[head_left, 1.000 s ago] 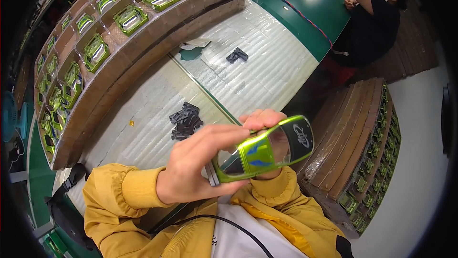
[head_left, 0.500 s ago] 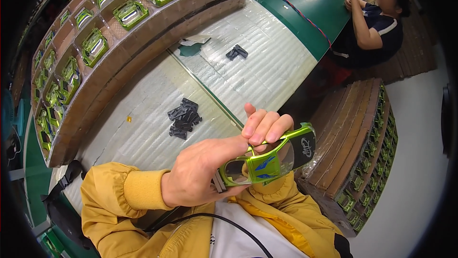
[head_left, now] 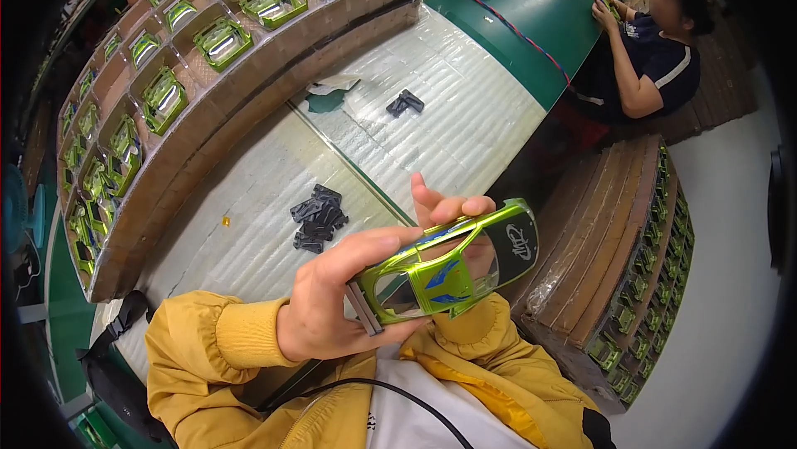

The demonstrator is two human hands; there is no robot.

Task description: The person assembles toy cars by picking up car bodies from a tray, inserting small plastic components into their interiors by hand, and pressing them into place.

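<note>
A shiny green toy car body [head_left: 440, 281] with clear windows, blue marks on its roof and a black front panel is held up in front of my chest, top side facing me. My left hand [head_left: 325, 295] grips its rear end, thumb along the far side, beside a grey strip at the tail. My right hand [head_left: 448, 207] is behind the car body, with its fingertips bent over the far edge and the palm mostly hidden. Beyond my left hand, a pile of small black plastic parts [head_left: 318, 217] lies on the foam-covered table [head_left: 249, 241].
Cardboard trays [head_left: 274, 67] of green car bodies in clear compartments stand at the left. More stacked trays [head_left: 606, 241] are on the right. A few black parts [head_left: 405, 103] lie farther up the table. Across the green tabletop [head_left: 498, 13] sits a co-worker [head_left: 656, 59] holding something small.
The car body has tipped so that more of its roof faces me, and it has shifted slightly left. My right fingers have slid along its far edge. The co-worker's hands came down.
</note>
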